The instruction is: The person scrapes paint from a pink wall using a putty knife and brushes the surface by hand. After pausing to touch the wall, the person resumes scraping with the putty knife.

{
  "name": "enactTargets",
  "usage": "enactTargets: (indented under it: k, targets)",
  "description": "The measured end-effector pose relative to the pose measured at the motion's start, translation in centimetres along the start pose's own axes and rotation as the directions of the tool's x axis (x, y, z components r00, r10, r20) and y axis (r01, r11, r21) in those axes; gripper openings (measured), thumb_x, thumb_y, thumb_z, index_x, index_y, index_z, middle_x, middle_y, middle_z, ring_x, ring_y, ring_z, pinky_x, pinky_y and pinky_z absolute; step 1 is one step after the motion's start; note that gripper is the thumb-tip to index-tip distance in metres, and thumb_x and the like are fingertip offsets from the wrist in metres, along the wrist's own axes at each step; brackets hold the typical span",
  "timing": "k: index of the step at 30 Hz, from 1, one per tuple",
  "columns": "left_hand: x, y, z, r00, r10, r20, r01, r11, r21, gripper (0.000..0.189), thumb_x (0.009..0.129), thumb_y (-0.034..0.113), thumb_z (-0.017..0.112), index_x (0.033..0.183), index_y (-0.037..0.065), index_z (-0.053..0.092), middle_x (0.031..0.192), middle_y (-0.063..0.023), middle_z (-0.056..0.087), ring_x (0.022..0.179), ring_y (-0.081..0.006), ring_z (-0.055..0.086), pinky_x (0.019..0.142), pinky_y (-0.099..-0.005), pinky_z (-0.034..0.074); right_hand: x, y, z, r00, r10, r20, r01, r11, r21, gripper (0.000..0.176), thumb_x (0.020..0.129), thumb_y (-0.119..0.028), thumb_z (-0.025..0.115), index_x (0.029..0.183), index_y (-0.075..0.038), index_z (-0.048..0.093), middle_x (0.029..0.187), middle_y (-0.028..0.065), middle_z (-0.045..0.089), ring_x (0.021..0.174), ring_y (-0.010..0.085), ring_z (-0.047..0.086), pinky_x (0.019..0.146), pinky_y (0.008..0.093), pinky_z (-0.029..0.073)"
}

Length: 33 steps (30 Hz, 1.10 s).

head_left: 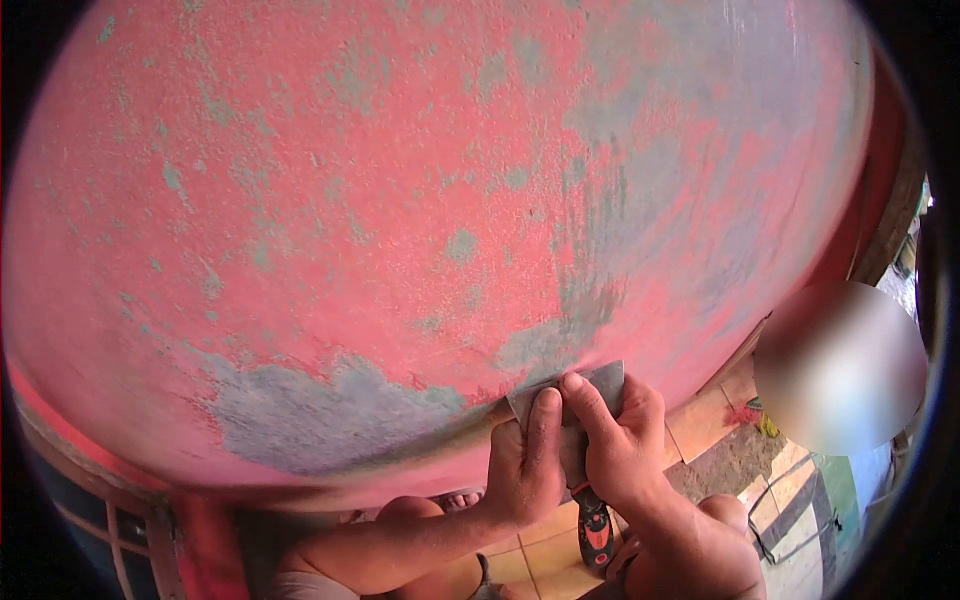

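Note:
A paint scraper [596, 535] with a wide metal blade and a black and orange handle is held in both hands, its handle pointing down. My left hand [530, 465] is closed on the left side of the blade, thumb pressed flat on the metal. My right hand [625, 445] grips the right side, its thumb also on the blade. The blade's upper edge is at the lower part of a wall [350, 200] of worn red paint; exact contact is hard to make out. Grey-green patches [330, 410] show where the red is gone.
Below me is a tiled floor [530, 565], with my bare knees and a foot close to the wall. A barred window or door frame [110, 525] stands at lower left. Red and yellow flowers or leaves [755, 418] lie at the right, near a blurred round area.

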State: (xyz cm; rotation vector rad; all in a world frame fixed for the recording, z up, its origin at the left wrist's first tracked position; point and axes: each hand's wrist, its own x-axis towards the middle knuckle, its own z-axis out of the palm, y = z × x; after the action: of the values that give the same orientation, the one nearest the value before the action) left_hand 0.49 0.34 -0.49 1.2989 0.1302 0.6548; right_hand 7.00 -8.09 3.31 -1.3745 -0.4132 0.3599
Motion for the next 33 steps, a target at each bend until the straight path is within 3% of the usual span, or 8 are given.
enactTargets:
  k: [6,9,12,13,17,21,29,33]
  targets:
    - [-0.1,0.6,0.6,0.989,0.113,-0.094,-0.093,0.976,0.198,0.031,0.108,0.025,0.041,0.102,0.001,0.061,0.097,-0.0014,0.063,0.087,-0.0073,0.055,0.074,-0.0264,0.047,-0.1,1.0,0.3,0.995,-0.085,-0.057,0.085,0.996,-0.011,0.027,0.095,-0.021,0.068,0.086,0.004,0.066,0.071,0.0006,0.064,0.067,0.005,0.054,0.057,0.0248,0.045]
    - [0.3,2.4,-0.7,0.991,-0.119,0.06,0.112,0.988,0.11,0.035,0.109,0.027,0.039,0.1,0.001,0.061,0.097,-0.0017,0.063,0.087,-0.0073,0.055,0.074,-0.0268,0.047,0.0,-1.2,0.8,0.993,-0.103,-0.056,0.102,0.994,-0.024,0.027,0.095,-0.02,0.068,0.084,0.004,0.065,0.069,-0.0006,0.062,0.066,0.0046,0.053,0.056,0.0251,0.044]
    - [0.1,0.3,-0.1,0.994,0.053,-0.091,-0.043,0.993,0.11,0.036,0.108,0.028,0.043,0.102,-0.003,0.062,0.089,-0.0055,0.065,0.083,-0.0112,0.06,0.067,-0.0291,0.048,-0.1,0.4,0.6,0.997,-0.047,-0.053,0.046,0.998,-0.033,0.028,0.095,-0.02,0.068,0.082,0.004,0.065,0.067,-0.0013,0.061,0.065,0.0043,0.051,0.055,0.0251,0.043]
    - [-0.5,0.3,-0.2,0.994,-0.003,-0.109,0.017,0.992,0.124,0.034,0.108,0.025,0.044,0.101,-0.002,0.062,0.084,-0.0039,0.064,0.079,-0.0107,0.059,0.066,-0.0289,0.048,-0.2,0.7,0.7,0.999,-0.028,-0.033,0.027,0.999,-0.019,0.027,0.094,-0.02,0.068,0.083,0.004,0.065,0.068,-0.0012,0.061,0.063,0.0046,0.051,0.053,0.0253,0.042]
    - [-0.4,0.3,-0.8,0.996,0.061,-0.057,-0.048,0.978,0.203,0.032,0.107,0.024,0.045,0.099,-0.002,0.062,0.082,-0.0026,0.063,0.076,-0.0097,0.057,0.065,-0.0288,0.047,-0.7,1.2,0.9,0.998,0.008,-0.068,-0.007,1.0,0.015,0.026,0.095,-0.02,0.067,0.084,0.003,0.065,0.068,-0.0013,0.061,0.061,0.0054,0.052,0.052,0.0257,0.041]
    - [-0.2,0.7,-1.0,0.998,-0.044,-0.04,0.049,0.992,0.12,0.032,0.107,0.025,0.046,0.094,0.0,0.06,0.082,-0.0014,0.062,0.075,-0.0084,0.055,0.064,-0.0284,0.046,-0.9,0.4,1.0,0.996,0.042,-0.074,-0.043,0.999,-0.003,0.027,0.095,-0.02,0.067,0.081,0.003,0.064,0.07,-0.0012,0.061,0.063,0.005,0.051,0.053,0.0254,0.041]
    - [-0.1,0.7,-1.2,0.999,0.05,-0.014,-0.046,0.98,0.193,0.034,0.108,0.025,0.044,0.093,0.0,0.06,0.081,-0.0007,0.062,0.077,-0.0075,0.054,0.065,-0.0272,0.045,-1.0,1.7,1.3,0.993,-0.045,-0.108,0.044,0.999,-0.008,0.028,0.095,-0.021,0.068,0.081,0.003,0.063,0.07,-0.0022,0.06,0.067,0.0048,0.051,0.057,0.0249,0.043]
    - [0.2,2.2,-1.0,0.997,-0.067,0.027,0.063,0.99,0.127,0.035,0.108,0.026,0.044,0.093,-0.001,0.061,0.081,0.0003,0.061,0.076,-0.0067,0.054,0.064,-0.0268,0.045,-0.9,0.5,1.6,0.99,-0.077,-0.118,0.076,0.997,-0.009,0.028,0.095,-0.021,0.067,0.083,0.003,0.063,0.07,-0.0018,0.06,0.066,0.0049,0.052,0.056,0.0247,0.043]
